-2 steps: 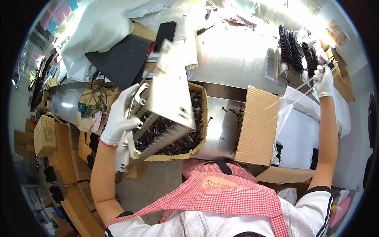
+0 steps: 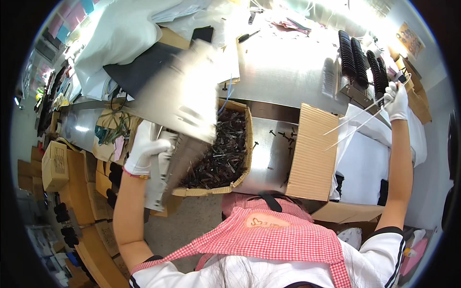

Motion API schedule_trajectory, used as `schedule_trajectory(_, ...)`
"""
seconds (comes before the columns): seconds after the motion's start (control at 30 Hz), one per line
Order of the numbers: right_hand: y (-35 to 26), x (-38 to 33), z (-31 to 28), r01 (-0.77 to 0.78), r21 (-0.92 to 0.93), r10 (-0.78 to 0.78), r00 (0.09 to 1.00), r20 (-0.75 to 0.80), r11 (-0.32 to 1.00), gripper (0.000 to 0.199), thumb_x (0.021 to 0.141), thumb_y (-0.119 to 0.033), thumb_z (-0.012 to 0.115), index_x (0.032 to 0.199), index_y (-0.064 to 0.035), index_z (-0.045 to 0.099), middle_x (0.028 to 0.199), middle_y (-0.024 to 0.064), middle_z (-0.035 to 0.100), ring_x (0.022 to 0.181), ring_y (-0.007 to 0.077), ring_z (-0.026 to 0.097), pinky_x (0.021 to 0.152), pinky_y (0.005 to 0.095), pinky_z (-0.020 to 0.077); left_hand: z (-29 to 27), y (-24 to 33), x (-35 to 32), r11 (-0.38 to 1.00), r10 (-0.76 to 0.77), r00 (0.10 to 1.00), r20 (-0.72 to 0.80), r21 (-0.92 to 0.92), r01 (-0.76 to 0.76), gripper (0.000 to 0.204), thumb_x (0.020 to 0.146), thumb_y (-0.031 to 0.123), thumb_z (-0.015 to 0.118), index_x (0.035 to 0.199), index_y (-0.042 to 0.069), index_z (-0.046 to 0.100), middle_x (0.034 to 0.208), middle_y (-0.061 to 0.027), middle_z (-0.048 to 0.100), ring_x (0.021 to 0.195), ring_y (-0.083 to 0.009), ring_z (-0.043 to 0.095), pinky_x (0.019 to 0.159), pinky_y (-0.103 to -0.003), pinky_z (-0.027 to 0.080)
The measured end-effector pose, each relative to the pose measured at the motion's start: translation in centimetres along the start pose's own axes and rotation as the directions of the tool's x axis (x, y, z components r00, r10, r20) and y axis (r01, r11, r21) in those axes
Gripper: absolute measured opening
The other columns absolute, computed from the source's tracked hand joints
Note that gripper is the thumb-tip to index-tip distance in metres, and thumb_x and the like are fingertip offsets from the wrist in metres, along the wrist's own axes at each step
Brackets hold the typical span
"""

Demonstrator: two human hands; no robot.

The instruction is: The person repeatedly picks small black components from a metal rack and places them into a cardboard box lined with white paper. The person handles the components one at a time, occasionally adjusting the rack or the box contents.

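A gloved left hand (image 2: 142, 152) closes its grip on a pale, flat metal rack (image 2: 185, 113), blurred by motion and tilted above an open cardboard box (image 2: 238, 144) heaped with small dark clips. The box sits at the near edge of a steel desk (image 2: 288, 67). Far to the right, the gloved right hand (image 2: 396, 100) pinches two thin metal rods (image 2: 353, 122) beside rows of black combs (image 2: 357, 57) on a stand.

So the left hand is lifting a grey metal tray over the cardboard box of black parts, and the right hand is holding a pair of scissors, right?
Not quite. The head view shows the right hand holding thin metal rods, not scissors. The left hand does hold the grey metal tray over the cardboard box of black parts.
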State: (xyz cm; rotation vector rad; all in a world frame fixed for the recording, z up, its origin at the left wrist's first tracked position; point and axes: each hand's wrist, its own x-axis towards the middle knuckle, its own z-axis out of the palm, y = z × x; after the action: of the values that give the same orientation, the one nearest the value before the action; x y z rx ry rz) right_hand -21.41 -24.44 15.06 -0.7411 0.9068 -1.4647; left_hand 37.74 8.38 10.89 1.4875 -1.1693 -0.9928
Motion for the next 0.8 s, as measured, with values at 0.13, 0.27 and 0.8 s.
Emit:
schedule_trajectory(0.13,-2.5,-0.4,-5.3,0.051,0.030,-0.048,0.993,-0.105,0.998,0.031,0.107,-0.025,0.041,0.078,-0.0134,0.044,0.061,-0.0047,0.036,0.045,0.0051,0.025,0.039,0.0223,0.0212,8.1,-1.4,2.8,0.456,0.213,0.964,0.158,-0.889,0.045,0.105,0.061,0.030,0.081,0.150,0.005,0.031,0.132,-0.0182,0.054,0.116,-0.0282,0.054,0.105,-0.040,0.042)
schedule_trajectory(0.27,-4.7,-2.3,-10.9,-0.014,0.038,0.018,0.993,-0.113,0.999,0.031,0.107,-0.025,0.040,0.079,-0.0131,0.044,0.063,-0.0049,0.033,0.046,0.0052,0.023,0.040,0.0222,0.0209,15.0,-4.5,4.7,0.080,0.235,0.934,0.269,-0.963,0.257,0.108,0.060,0.052,0.083,0.150,0.018,0.035,0.129,-0.0151,0.053,0.116,-0.0303,0.051,0.107,-0.046,0.039)
schedule_trajectory(0.8,-28.8,-10.4,-52.6,0.483,-0.430,-0.570,0.187,-0.800,0.763,0.043,0.095,-0.019,0.038,0.125,0.0046,0.058,0.111,0.0240,0.069,0.099,0.0357,0.069,0.095,0.0431,0.0522,17.3,-3.4,3.5,0.858,-0.077,0.994,-0.080,-0.513,0.025,0.041,0.091,0.014,0.051,0.131,0.002,0.049,0.110,-0.0067,0.051,0.108,-0.0204,0.054,0.103,-0.031,0.041)
